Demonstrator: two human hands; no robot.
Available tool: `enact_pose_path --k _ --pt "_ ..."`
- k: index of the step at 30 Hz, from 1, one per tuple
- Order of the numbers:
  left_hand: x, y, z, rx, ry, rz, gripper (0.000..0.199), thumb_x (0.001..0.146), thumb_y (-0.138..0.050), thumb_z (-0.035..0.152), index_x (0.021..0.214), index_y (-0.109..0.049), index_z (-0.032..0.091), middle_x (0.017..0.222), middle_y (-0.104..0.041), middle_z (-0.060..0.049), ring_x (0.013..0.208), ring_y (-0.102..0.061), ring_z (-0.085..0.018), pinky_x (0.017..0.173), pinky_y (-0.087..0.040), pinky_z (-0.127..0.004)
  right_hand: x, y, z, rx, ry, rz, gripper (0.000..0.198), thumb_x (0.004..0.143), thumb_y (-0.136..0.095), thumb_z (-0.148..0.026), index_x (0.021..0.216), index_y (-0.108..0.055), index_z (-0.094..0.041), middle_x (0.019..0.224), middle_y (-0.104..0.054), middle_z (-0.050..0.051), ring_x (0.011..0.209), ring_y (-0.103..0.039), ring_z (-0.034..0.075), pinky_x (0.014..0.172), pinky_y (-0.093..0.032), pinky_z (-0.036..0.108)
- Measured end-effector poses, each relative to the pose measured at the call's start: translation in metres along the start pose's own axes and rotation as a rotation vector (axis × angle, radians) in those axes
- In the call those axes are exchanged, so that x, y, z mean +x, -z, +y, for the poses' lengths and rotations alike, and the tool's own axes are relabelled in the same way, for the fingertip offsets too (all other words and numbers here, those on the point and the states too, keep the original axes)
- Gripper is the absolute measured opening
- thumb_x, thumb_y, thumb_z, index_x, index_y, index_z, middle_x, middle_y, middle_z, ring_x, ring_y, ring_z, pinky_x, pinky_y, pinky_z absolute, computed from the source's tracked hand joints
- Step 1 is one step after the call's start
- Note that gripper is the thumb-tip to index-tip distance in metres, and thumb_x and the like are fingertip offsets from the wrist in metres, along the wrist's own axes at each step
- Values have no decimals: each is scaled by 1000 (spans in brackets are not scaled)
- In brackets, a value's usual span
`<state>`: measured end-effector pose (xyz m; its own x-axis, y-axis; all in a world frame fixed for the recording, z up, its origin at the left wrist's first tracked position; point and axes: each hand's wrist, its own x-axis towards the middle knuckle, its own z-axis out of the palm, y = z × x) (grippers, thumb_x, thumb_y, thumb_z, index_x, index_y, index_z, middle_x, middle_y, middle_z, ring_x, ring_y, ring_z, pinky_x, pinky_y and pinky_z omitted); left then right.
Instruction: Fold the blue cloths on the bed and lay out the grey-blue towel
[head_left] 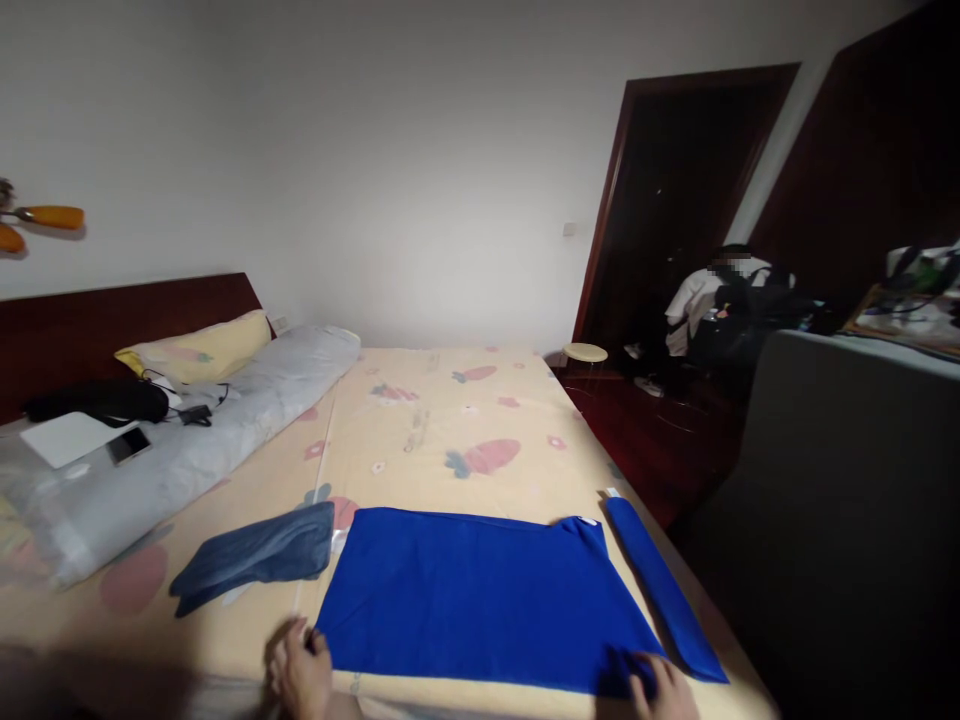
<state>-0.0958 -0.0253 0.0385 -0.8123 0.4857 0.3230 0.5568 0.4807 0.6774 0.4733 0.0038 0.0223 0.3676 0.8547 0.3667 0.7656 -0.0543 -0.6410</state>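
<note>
- Both hands are seen at the near edge of the bed (450, 420), one at each near corner of the bright blue cloth (480, 595).
- At the cloth's near left corner, the left hand (300, 675) is laid with fingers curled on the hem; whether the fabric is pinched or only pressed cannot be told.
- At the cloth's near right corner, the right hand (664, 690) is closed on a small bunch of the fabric (the corner is lifted a little there).
- Spread flat across the patterned sheet, the cloth itself is almost free of wrinkles, its far edge running straight.
- Just right of the cloth, a narrow blue strip (664, 590) is laid along the bed's edge; just left of it, a folded dark blue piece (255, 560) is touching the sheet.
- Well beyond the cloth's left side, a grey bolster (210, 440), a phone (129, 445) and a yellow pillow (199, 350) are placed by the headboard.
- Judged from this, smoothing or folding is best done with both corners gripped evenly and kept level, so that the edges are matched and no crease is dragged in.
- Far right of the cloth, another person (712, 300) is seated by the doorway.
</note>
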Motion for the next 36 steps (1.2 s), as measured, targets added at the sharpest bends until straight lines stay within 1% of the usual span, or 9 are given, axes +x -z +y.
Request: enact_pose_path --k 3,6,9,12,17,24,28,32,36 --pt "-33 -25 42 -38 -455 -152 39 88 -35 32 110 -64 17 119 -67 -16 115 -61 -29 96 -50 -46 -3 -37 -39 40 186 -169 42 79 -45 -47 100 -70 -20 113 -69 14 105 -64 30 92 -51 47" --pt "-72 -53 83 -64 -769 -442 45 92 -33 26 130 -56 21 139 -57 -9 132 -49 -21 105 -45 -40 -5 -68 -91 25 314 -419 45 88 -41 -47 123 -61 -27 135 -59 8 126 -54 26 103 -45 47" --pt "-99 -75 117 44 -888 -731 54 94 -32 26 147 -33 27 154 -39 -5 143 -33 -18 114 -36 -41 1 -91 -133 -21 376 -627 52 92 -34 -51 137 -48 -30 149 -45 7 139 -39 25 112 -35 52" --pt "-95 -93 142 189 -901 -873 57 95 -33 35 151 -23 28 159 -26 -5 146 -25 -21 117 -28 -46 20 -107 -145 -66 408 -711 56 93 -31 -55 141 -43 -29 153 -37 7 143 -32 26 114 -30 54" --pt "-22 -116 154 386 -797 -778 54 97 -28 39 149 -26 27 158 -26 -7 146 -24 -23 116 -25 -51 86 -117 -101 -268 333 -524 57 93 -31 -51 141 -43 -22 152 -38 12 143 -31 26 114 -28 53" --pt "79 -132 132 548 -625 -659 54 98 -23 43 148 -29 24 159 -25 -11 146 -24 -26 112 -27 -59 172 -99 -26 -526 254 -397 60 94 -29 -49 144 -37 -17 154 -34 14 144 -29 29 113 -27 53" --pt "86 -137 121 561 -635 -621 54 98 -22 43 150 -25 25 160 -22 -8 148 -20 -23 116 -22 -55 182 -98 -18 -540 259 -425 60 95 -27 -49 146 -33 -18 154 -35 13 143 -29 28 113 -27 51" --pt "80 -135 122 555 -659 -561 54 99 -22 41 150 -24 24 160 -23 -9 147 -21 -22 116 -22 -52 176 -94 -33 -514 269 -296 56 96 -25 -43 143 -37 -16 153 -36 16 141 -32 30 112 -27 51" --pt "72 -127 123 522 -676 -455 57 99 -22 39 151 -22 16 159 -25 -12 146 -23 -23 116 -25 -49 174 -83 -42 -495 -2 -253 57 96 -20 -43 135 -45 -10 133 -54 23 121 -52 33 98 -41 48"
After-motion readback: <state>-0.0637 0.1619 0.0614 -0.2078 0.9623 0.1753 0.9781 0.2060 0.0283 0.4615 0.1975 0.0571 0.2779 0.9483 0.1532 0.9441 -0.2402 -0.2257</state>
